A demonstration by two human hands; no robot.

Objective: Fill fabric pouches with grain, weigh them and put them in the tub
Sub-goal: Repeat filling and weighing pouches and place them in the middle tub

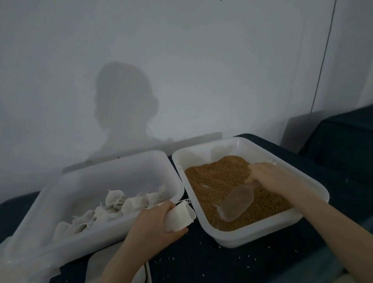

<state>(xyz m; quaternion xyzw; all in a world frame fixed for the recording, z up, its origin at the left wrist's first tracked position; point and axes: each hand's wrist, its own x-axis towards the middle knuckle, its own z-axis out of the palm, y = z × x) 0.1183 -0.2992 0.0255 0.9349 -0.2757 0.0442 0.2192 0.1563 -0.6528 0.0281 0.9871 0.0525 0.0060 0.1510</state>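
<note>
Left hand (155,226) fingers curled round an empty fabric pouch (179,217), held between the two tubs. Right hand (267,177) grips the clear scoop (238,203) handle, scoop lying on the grain (215,178) in the right tub (261,232) (blurred). Filled pouches (111,208) sit in the left tub (82,239).

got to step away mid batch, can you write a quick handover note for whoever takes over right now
Left hand: grips one fabric pouch between the two tubs; it looks unfilled.
Right hand: holds the clear scoop, which lies in the grain of the right tub.
Left tub: holds a heap of pouches; whether they are filled or weighed cannot be told.
A white tray-like item, partly hidden by the left arm, may be the scale.
Left: scoop grain into the held pouch, weigh it, put it in the tub, repeat.
</note>
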